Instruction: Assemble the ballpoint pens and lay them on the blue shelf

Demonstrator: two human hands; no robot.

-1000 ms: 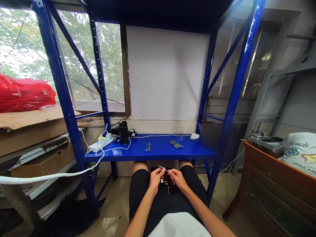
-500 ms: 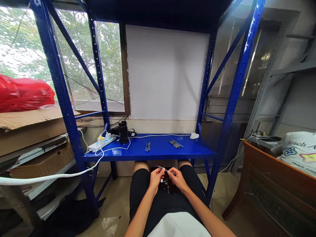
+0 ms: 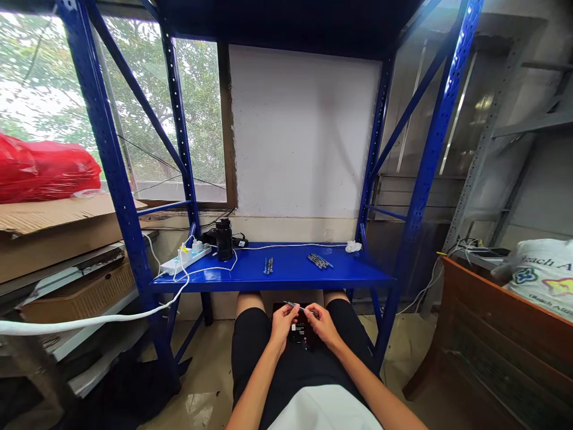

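Above my lap, my left hand (image 3: 283, 322) and my right hand (image 3: 320, 322) pinch a thin dark pen (image 3: 301, 308) between them, one at each side of its middle. Under the hands lies a dark box or tray (image 3: 308, 334) with white print and small pieces, partly hidden. On the blue shelf (image 3: 286, 283) in front are a small group of pens (image 3: 268, 266) at the centre and a larger pile of pens (image 3: 319, 261) to the right.
A white power strip (image 3: 185, 261) with cables and a black camera (image 3: 224, 239) stand at the shelf's left. Crumpled white plastic (image 3: 353, 246) lies at its back right. Blue uprights frame both sides; a wooden chair (image 3: 505, 322) is at the right.
The hands have barely moved; the two sides of the pen look closer together between them. My left leg has shifted slightly outward.
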